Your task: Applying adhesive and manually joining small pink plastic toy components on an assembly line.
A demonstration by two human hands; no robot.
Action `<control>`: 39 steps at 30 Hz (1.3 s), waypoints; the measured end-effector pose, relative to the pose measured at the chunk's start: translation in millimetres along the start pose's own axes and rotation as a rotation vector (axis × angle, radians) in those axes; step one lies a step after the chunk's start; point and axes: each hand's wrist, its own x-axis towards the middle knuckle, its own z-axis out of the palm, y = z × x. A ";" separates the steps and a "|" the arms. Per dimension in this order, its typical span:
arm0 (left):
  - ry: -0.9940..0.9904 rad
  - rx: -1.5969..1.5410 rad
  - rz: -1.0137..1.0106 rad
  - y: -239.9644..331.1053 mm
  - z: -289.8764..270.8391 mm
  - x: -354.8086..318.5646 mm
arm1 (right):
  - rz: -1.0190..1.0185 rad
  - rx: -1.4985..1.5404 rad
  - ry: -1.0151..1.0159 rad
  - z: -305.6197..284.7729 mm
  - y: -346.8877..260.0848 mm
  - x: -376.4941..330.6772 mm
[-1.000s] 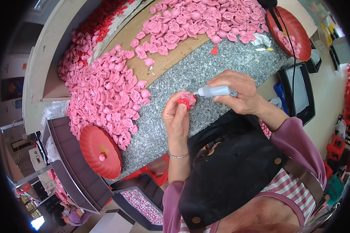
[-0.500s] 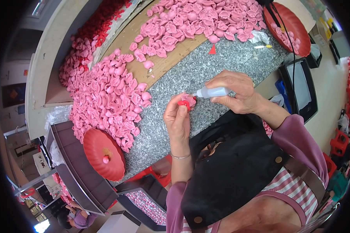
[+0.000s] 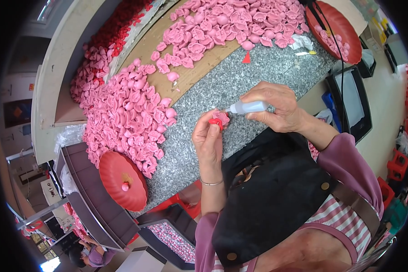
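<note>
My left hand (image 3: 207, 138) pinches a small red piece (image 3: 216, 122) with a pink cupped piece (image 3: 222, 116) on its far side. In my right hand (image 3: 276, 109) is a small translucent squeeze bottle (image 3: 248, 107), lying nearly level. Its narrow nozzle points left and meets the pink piece, or comes very close to it. Thumb and fingers grip the bottle from both sides. Both hands are above the grey speckled tabletop (image 3: 186, 154). A big heap of loose pink cupped pieces (image 3: 127, 113) lies left of my left hand.
More pink pieces (image 3: 231, 22) cover the wooden board at the back. A red fluted dish (image 3: 115, 181) at the left holds a small pink-and-red piece; another dish (image 3: 356, 43) at the far right holds pink pieces. Red pieces (image 3: 104, 41) fill a bin. A person (image 3: 97, 256) sits lower left.
Both hands keep nearly the same pose, the nozzle still at the pink piece. The whole view has shifted very slightly.
</note>
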 end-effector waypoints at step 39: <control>-0.021 0.019 -0.010 -0.4 2.2 -2.3 | 0.013 -0.037 -0.028 -6.5 -0.9 -4.7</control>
